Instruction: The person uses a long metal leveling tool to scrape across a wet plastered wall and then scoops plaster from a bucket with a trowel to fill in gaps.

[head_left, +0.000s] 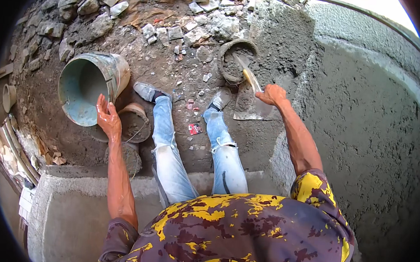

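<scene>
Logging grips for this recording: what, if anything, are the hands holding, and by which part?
The right hand holds a trowel-like tool by the near end of its handle. The left hand is open, holding nothing.

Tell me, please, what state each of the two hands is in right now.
Left hand: open, nothing visibly held, near the large bucket.
Right hand: closed, holding a tool with a yellowish handle.

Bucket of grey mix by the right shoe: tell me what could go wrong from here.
The right hand holds a blurred yellowish item at the bucket of grey mix, so mix might splash onto the right shoe. A careless step could knock that bucket. Loose stones nearby might unsteady the footing.
</scene>
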### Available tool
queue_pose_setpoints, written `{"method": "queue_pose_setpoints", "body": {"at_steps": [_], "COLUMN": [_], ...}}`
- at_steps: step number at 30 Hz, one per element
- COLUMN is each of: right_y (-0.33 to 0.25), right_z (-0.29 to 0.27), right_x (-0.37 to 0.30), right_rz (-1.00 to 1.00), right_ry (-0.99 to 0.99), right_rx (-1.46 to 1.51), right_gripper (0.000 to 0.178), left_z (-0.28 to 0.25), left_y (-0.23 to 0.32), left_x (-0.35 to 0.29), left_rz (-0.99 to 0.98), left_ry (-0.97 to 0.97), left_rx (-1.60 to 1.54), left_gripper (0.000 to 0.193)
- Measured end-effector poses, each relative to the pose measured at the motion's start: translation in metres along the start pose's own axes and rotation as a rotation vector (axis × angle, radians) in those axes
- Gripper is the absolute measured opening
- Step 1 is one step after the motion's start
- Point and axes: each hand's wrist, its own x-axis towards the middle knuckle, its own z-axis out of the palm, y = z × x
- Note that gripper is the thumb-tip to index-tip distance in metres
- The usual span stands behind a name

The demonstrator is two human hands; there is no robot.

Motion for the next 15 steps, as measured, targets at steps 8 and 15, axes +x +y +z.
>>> {"method": "queue_pose_setpoints", "body": {"at_steps": [8,15], "right_y": [-0.237,-0.519], "right_z": [-0.054,-0.063], "right_x": [-0.057,-0.067], "right_rz": [-0.625,-1.093], "right_ry": [0.233,0.385], "right_rx": [0.288,0.812], "right_gripper": [0.039,0.039], "left_z": [-0.084,-0.104], "left_y": [-0.085,-0.147], "left_x": [0.038,0.078], "left_rz": [-0.079,-0.208], "left_ry": [0.156,0.332], "left_rx": [-0.007,0.145], "left_gripper": [0.04,0.035]}}
